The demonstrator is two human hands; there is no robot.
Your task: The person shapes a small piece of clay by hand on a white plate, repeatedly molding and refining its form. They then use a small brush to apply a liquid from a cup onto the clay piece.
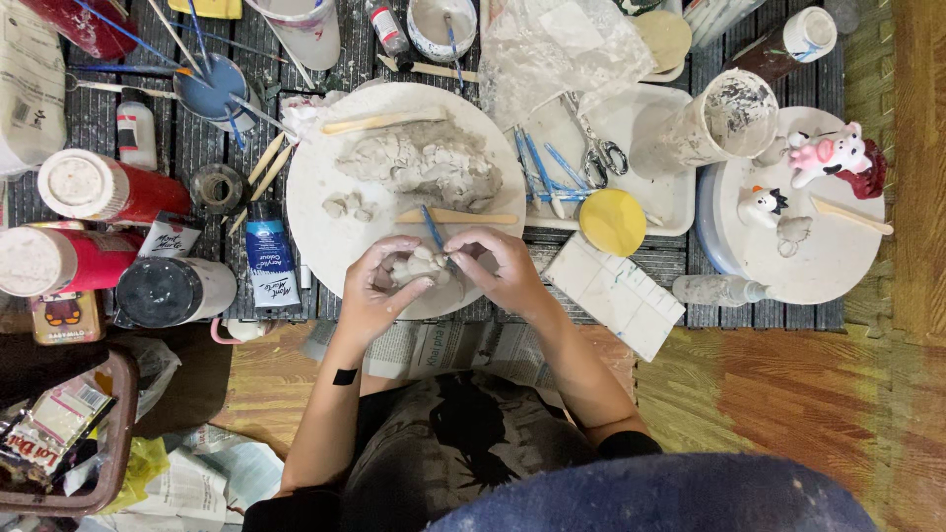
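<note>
The left hand (372,291) cupped a small lump of grey clay (422,266) from below and the left, fingers curled closed around it, which steadied the piece over the near edge of the round white board (315,187). The right hand (503,268) was closed in a pinch on a blue-handled tool (433,229), its tip meeting the lump from above. The tool's long axis ran from the lump up and slightly left, away from the person, its free end pointing toward the large clay mass (424,163) at the board's centre. The lump itself was roundish, with no clear long axis. A wooden modelling stick (455,217) lay flat just beyond the hands, within reach. Small clay bits (347,206) rested left of it on the board. The board lay on the slatted worktop (197,138).
</note>
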